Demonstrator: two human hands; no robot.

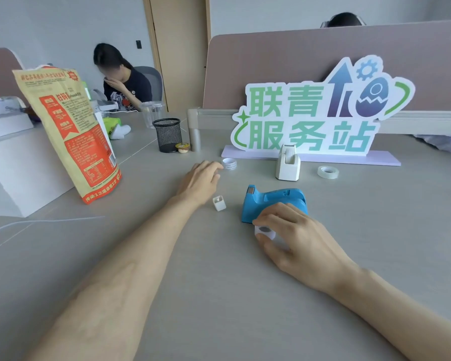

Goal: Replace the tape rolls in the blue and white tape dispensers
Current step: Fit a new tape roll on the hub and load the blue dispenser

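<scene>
Head cam looking down at a grey desk [219, 295]: nearest is the right hand [294, 238], fingers curled around a small white roll-shaped piece [264, 231] with a dark centre — can't tell if it's a tape roll or the hub. It's held right against the near side of the blue tape dispenser [274, 201], which sits on the desk with its cutter end pointing left. Just left of that is a little white square holder [219, 203] lying by itself. The left hand [199, 179] is stretched further out, palm down, fingers loosely spread and gripping nothing, fingertips just beside a white tape roll with print on it [229, 163]. Further back stands the white tape dispenser [287, 164], upright, with a plain pale tape roll [328, 172] lying flat off to its right — well apart from both hands. Behind those there's a big green-lettered sign [310, 118], and a black mesh cup [167, 135] off to the left.
</scene>
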